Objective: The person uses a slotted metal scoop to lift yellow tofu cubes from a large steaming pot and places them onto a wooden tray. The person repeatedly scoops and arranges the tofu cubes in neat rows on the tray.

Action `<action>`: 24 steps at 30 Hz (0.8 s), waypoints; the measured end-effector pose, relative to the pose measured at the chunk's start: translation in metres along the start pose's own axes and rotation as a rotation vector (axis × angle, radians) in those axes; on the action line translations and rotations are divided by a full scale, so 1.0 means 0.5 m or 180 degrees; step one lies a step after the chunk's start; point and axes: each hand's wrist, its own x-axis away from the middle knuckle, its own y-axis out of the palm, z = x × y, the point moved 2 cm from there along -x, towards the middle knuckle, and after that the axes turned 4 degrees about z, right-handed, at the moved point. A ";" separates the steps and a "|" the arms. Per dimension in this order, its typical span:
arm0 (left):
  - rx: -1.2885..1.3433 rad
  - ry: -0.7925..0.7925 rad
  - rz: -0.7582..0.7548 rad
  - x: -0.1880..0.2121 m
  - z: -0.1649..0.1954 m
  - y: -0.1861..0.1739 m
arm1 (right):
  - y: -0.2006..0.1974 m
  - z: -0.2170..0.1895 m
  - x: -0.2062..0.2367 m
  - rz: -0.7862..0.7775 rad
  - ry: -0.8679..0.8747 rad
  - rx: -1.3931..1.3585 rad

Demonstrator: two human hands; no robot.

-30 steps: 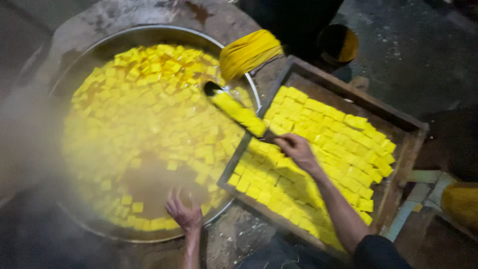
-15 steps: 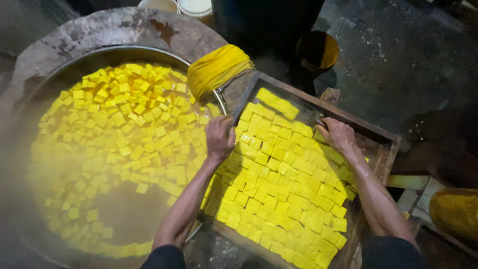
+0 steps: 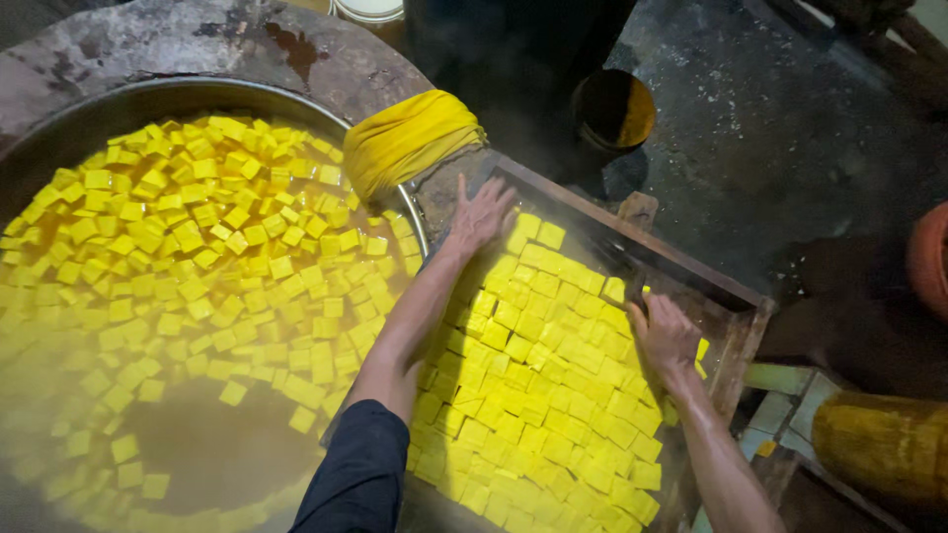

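Observation:
A wooden tray on the right is packed with several yellow cubes. My left hand lies flat with spread fingers on the tray's far left corner, touching the cubes there. My right hand rests on the cubes near the tray's right side, fingers curled over them; whether it grips anything is unclear. A big round metal pan on the left holds many more yellow cubes floating in steaming yellow liquid.
A folded yellow cloth lies on the pan's rim beside the tray. A dark bucket stands on the wet floor behind. A yellow-stained container sits at the lower right, an orange object at the right edge.
A second ago my right hand held a yellow-coated paddle over the tray and my left was at the pan's near rim. Both hands now rest on the tray; the paddle is gone from view.

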 end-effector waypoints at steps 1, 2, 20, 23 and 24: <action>0.0052 -0.0104 -0.0608 0.002 -0.001 0.000 | 0.000 0.002 0.007 -0.0026 -0.0028 0.0026; -0.0013 -0.0174 -0.0764 0.009 0.001 -0.005 | 0.002 0.002 0.015 -0.0056 -0.0063 0.0049; -0.1224 -0.3062 0.1037 1.336 -0.081 -0.289 | 0.127 -0.621 0.277 -0.1402 0.1054 -0.4094; -0.0888 -0.3262 0.1500 1.403 -0.077 -0.311 | 0.168 -0.827 0.419 -0.2647 0.0519 -0.3564; -0.0796 -0.3161 0.1606 1.412 -0.076 -0.312 | 0.183 -0.880 0.461 -0.2962 0.0638 -0.3399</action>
